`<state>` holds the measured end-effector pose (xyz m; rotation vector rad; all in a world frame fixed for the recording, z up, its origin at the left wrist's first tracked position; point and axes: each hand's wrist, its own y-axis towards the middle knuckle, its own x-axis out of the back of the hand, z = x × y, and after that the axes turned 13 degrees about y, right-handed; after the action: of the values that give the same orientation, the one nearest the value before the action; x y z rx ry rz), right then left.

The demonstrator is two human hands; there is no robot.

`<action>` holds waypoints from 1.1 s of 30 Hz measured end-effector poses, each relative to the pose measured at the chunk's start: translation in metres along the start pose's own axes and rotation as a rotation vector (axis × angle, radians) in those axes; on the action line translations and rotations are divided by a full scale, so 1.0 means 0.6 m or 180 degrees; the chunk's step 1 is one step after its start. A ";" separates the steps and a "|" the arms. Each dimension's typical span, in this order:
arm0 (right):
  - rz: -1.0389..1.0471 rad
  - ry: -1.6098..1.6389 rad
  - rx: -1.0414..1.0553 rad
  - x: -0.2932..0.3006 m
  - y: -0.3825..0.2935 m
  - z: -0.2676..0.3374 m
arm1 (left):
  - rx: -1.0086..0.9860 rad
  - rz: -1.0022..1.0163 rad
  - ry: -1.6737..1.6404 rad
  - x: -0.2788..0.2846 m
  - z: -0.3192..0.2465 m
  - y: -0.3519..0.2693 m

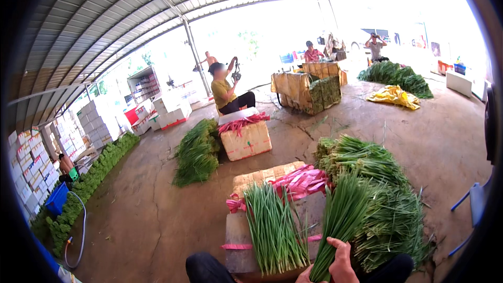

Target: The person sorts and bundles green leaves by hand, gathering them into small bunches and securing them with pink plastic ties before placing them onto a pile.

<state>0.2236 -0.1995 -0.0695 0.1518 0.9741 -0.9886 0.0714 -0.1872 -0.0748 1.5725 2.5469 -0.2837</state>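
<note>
A thick bundle of long green stalks, likely garlic chives [341, 214], stands tilted at the lower right. My right hand [341, 258] wraps it from the right, thumb across the stalks. At its base my left hand [305, 276] grips it too, partly cut off by the lower edge. Beside it, more stalks [271, 230] lie on a dark board [238, 228], cut ends towards me. A pink strap [237, 246] runs crosswise beneath them. Crumpled pink straps [300, 182] lie beyond, against a foam box [253, 181]. A large heap of stalks [393, 216] sits to the right.
A person [226, 90] sits ahead behind another foam box [247, 141] with pink straps, beside a green heap [198, 153]. Wrapped bales [306, 88] and a yellow sheet [395, 96] lie farther off. A blue chair [475, 204] stands right; a hose [83, 228] curls left.
</note>
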 end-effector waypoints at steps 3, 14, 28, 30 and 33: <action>0.0174 0.0186 -0.0983 -0.020 -0.016 0.035 | 0.0336 0.0026 -0.0042 0.015 0.005 -0.006; 0.0466 -0.0912 -0.0017 0.031 0.025 0.018 | 0.1114 -0.0026 -0.2028 0.083 0.077 0.035; 0.0390 -0.1056 0.0883 -0.008 -0.001 -0.003 | 0.0722 0.0254 0.0614 0.009 -0.070 0.015; 0.0407 -0.0995 0.0876 -0.007 -0.003 -0.006 | 0.0765 0.0062 0.0039 0.016 -0.076 0.004; 0.0441 -0.0798 0.0718 -0.006 -0.006 -0.006 | 0.0781 0.0246 0.0568 0.016 -0.081 0.024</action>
<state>0.2184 -0.1975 -0.0678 0.2729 0.6139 -0.9619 0.0789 -0.1613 -0.0306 1.8556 2.6597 -0.4838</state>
